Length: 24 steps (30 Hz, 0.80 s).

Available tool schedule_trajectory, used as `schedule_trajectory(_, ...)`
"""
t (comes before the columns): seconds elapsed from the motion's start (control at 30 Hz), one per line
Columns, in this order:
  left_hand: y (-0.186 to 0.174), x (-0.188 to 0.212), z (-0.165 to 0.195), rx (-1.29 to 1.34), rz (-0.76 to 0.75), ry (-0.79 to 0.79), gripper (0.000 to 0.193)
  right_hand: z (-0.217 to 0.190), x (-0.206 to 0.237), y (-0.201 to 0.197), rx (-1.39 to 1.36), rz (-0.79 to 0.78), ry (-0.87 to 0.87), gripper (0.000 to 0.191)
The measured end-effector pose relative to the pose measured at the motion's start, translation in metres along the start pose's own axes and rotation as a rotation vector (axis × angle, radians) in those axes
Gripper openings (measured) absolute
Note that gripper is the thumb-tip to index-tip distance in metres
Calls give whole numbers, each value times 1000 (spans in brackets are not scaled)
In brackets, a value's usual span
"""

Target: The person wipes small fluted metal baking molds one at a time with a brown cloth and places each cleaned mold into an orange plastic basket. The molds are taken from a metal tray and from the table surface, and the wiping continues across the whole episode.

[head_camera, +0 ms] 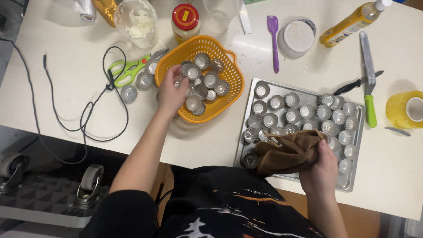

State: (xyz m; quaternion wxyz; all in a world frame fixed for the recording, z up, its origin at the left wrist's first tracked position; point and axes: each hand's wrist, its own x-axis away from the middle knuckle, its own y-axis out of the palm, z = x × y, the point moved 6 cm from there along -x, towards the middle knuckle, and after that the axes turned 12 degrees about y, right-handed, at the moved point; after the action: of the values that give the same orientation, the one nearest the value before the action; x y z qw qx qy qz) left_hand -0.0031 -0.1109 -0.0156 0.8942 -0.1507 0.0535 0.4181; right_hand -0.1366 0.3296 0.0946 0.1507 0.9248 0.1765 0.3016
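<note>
While the left hand [171, 93] reaches into the orange basket [233, 79], its fingers close on a small fluted metal tart mould [177, 80] at the basket's left side, among approx. a dozen like moulds. R. hand [324, 168] grips a brown cloth [290, 151], fingers curled tight round it, over the front edge of the baking tray [350, 181], which holds rows of moulds. Green scissors [129, 68] lie on the counter [74, 82] left of the basket.
</note>
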Motion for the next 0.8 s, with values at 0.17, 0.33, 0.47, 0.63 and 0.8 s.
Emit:
schedule_trajectory(0.17,-77,10,13,-223,383,162,38,-3,-7,3,15,17,-14,36)
schedule_trajectory(0.33,-126,25,6,-708,275,136,48,-6,-9,6,31,-20,6,38)
schedule_trajectory(0.47,-104,17,0,-967,-17,194,68,-5,-15,8,26,-32,-3,36)
schedule_trajectory(0.63,-80,4,-5,-1050,-169,84,79,-8,-15,8,58,-22,-6,37)
schedule_trajectory(0.8,-63,30,-3,-1117,-220,-53,78,-13,-8,4,69,-5,-21,40)
